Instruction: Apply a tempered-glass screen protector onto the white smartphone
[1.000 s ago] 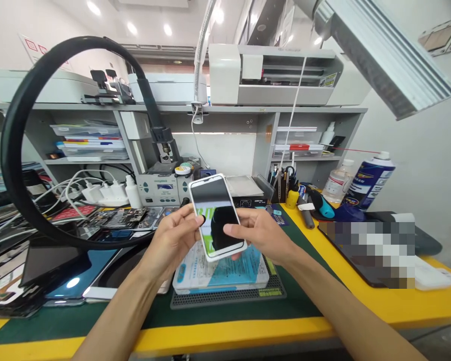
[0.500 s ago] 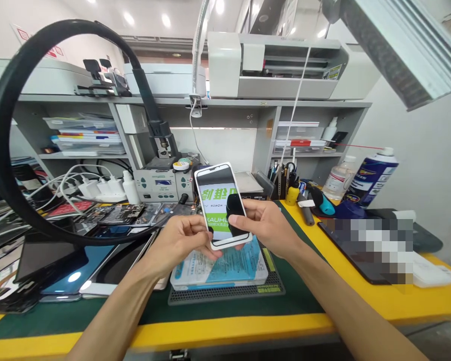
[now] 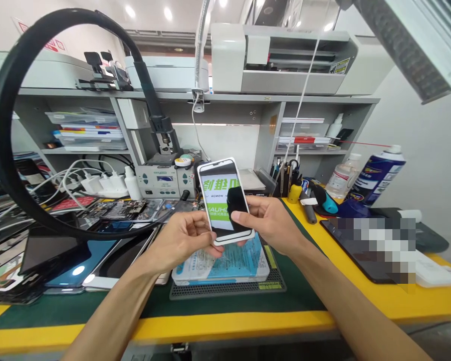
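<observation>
A smartphone with a white frame [image 3: 221, 193] is held up between both hands, tilted slightly, its glossy dark face toward me. Mirrored green lettering and a dark shape show as reflections in the glass. My left hand [image 3: 188, 233] pinches its lower left corner, thumb in front and fingers curled behind. On the lower right edge, my right hand [image 3: 272, 223] grips with the thumb over the front; its other fingers are mostly hidden behind. Below the phone lies a blue and white box [image 3: 218, 265], resting on a grey perforated mat [image 3: 278, 283].
Several phones [image 3: 82, 260] and loose phone parts crowd the bench at left, under a thick black hose loop [image 3: 2, 125]. A rework station [image 3: 165, 180] stands behind. At right are a dark tablet-like slab [image 3: 349, 245], a spray can [image 3: 376, 175] and a clear bottle [image 3: 342, 178].
The view has shifted slightly, and the surroundings sit a little further right. Both hands keep their hold on the smartphone, whose pose is nearly the same.
</observation>
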Demonstrator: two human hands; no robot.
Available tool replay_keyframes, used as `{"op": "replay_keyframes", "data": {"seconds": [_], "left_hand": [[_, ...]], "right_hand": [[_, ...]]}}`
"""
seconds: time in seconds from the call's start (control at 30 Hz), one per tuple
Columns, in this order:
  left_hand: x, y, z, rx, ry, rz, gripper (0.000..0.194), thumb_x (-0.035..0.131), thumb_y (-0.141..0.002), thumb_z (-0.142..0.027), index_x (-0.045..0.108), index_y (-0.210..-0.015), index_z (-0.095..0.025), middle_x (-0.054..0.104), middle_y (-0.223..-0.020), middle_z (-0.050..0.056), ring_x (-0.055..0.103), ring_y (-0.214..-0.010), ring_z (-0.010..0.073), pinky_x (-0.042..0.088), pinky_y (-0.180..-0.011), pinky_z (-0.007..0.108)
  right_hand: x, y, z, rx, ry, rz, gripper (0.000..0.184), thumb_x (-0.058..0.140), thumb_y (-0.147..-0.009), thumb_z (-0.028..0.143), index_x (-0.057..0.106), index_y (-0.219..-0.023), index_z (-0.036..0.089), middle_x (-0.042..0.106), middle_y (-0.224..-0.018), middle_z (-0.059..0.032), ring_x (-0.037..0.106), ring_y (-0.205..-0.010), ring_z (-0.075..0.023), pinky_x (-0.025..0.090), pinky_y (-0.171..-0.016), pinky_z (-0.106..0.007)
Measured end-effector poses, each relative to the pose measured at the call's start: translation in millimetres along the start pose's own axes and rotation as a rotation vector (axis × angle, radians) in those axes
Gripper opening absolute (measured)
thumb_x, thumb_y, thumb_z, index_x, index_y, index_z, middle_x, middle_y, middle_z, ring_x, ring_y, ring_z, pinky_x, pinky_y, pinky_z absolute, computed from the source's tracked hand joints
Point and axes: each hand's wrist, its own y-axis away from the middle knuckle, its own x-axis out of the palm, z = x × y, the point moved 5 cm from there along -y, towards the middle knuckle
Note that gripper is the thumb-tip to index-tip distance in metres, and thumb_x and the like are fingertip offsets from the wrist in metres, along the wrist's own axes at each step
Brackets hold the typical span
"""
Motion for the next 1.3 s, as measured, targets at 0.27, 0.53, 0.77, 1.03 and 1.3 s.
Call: {"op": "replay_keyframes", "data": {"seconds": [0.27,0.53,0.77,1.03,1.3], "left_hand": [[4.5,1.0,-1.4,0.013,0.026,0.032,0.026,0.078,-0.08,-0.021,0.076,-0.106,-0.019,0.079,-0.097,0.01,0.074,-0.073,0.0217,0.065,-0.07,0.036],[3.9,4.3,-2.0,-0.019,0.111,0.155,0.038,0.07,-0.086,-0.013,0.068,-0.123,-0.019,0.076,-0.112,0.011,0.074,-0.093,0.0246,0.063,-0.084,0.04],[-3.1,3.2,-2.1,-0.009,0.094,0.108,0.014,0.066,-0.086,-0.014,0.072,-0.099,-0.011,0.078,-0.089,0.012,0.076,-0.077,0.025,0.065,-0.073,0.038],[-3.3,0.6,-0.8,-0.014,0.052,0.076,0.008,0.063,-0.085,-0.011,0.071,-0.087,-0.01,0.078,-0.072,0.009,0.077,-0.067,0.0222,0.063,-0.067,0.03],[-3.9,1.4,1.4,-0.021,0.052,0.063,0.01,0.066,-0.084,-0.012,0.073,-0.09,-0.011,0.079,-0.079,0.009,0.077,-0.071,0.0236,0.065,-0.07,0.033]], "right_hand": [[-0.4,-0.7,0.9,-0.014,0.008,-0.014,0.041,0.077,-0.08,0.041,0.075,-0.111,0.014,0.073,-0.081,-0.0054,0.069,-0.066,-0.0194,0.061,-0.05,-0.029],[-4.8,0.6,-0.7,-0.012,-0.049,-0.004,0.041,0.078,-0.08,0.036,0.073,-0.114,0.014,0.075,-0.094,-0.0084,0.072,-0.074,-0.022,0.063,-0.05,-0.03],[-2.9,0.0,3.3,-0.027,-0.045,0.01,0.04,0.079,-0.08,0.033,0.073,-0.114,0.014,0.076,-0.094,-0.0082,0.072,-0.075,-0.0221,0.063,-0.05,-0.029],[-0.3,1.3,4.4,-0.015,-0.022,-0.003,0.042,0.079,-0.079,0.034,0.073,-0.115,0.014,0.075,-0.096,-0.0083,0.071,-0.079,-0.022,0.064,-0.052,-0.029],[-2.1,0.0,3.6,-0.027,-0.026,-0.002,0.043,0.079,-0.079,0.036,0.073,-0.115,0.013,0.075,-0.092,-0.0083,0.071,-0.075,-0.0213,0.063,-0.05,-0.029]]}}
